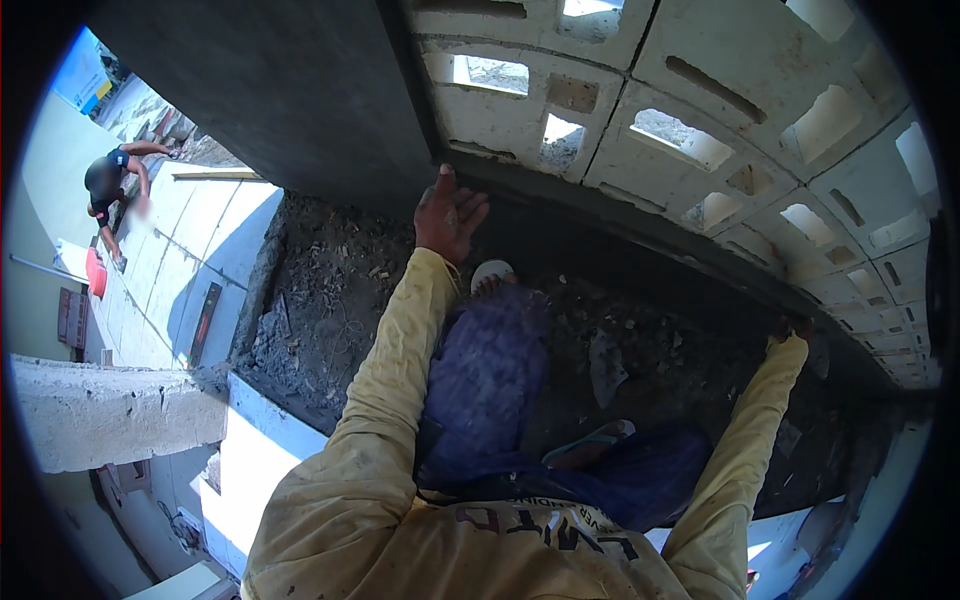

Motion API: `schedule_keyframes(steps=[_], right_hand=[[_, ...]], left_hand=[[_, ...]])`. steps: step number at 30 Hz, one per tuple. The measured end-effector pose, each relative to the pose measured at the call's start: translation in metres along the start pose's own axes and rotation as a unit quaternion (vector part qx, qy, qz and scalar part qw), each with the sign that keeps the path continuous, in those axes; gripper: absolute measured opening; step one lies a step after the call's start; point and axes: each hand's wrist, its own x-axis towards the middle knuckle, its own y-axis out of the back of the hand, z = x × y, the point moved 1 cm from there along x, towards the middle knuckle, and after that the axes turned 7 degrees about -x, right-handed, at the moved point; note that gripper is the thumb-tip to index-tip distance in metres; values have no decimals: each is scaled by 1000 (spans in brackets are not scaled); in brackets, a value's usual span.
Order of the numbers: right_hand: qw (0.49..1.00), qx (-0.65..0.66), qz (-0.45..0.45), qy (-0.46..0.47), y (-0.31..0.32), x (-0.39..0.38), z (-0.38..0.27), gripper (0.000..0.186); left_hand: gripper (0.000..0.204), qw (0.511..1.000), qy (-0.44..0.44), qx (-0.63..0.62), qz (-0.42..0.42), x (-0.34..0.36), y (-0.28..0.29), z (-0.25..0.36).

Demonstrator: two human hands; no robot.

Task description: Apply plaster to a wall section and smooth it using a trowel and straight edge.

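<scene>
My left hand, fingers apart and slightly bent, reaches up to the dark plastered ledge below a wall of white perforated blocks, beside a grey plastered column. Its fingertips are at the inner corner. My right hand is farther along the same ledge on the right, small and shadowed, its fingers closed by a flat greyish shape that I cannot make out clearly. My sandalled feet rest on dark rubble-strewn soil under the wall.
Another person bends over pale paving slabs at the left, near a red basin. A long dark level-like bar lies on the slabs. A rough concrete beam juts in at lower left, beside a sunlit white surface.
</scene>
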Motion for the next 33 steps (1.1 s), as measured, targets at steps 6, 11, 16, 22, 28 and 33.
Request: schedule_keyframes(steps=[6,11,16,22,28,33], right_hand=[[1000,-3,3,4,1,-4,0,28],[1000,-5,7,2,2,-4,1,28],[1000,-7,0,-2,-3,0,4,28],[1000,-8,1,4,-5,-3,6,28],[1000,-14,3,5,-8,-6,7,28],[1000,-18,2,5,-12,-6,8,28]], left_hand=[[63,999,-20,43,-9,-1,0,2],[64,998,-25,51,-12,0,1,4],[65,998,-24,53,-4,0,1,6],[65,999,-24,48,-4,-1,1,6],[64,999,-22,47,-1,-1,0,6],[62,999,-17,39,-2,-3,0,8]])
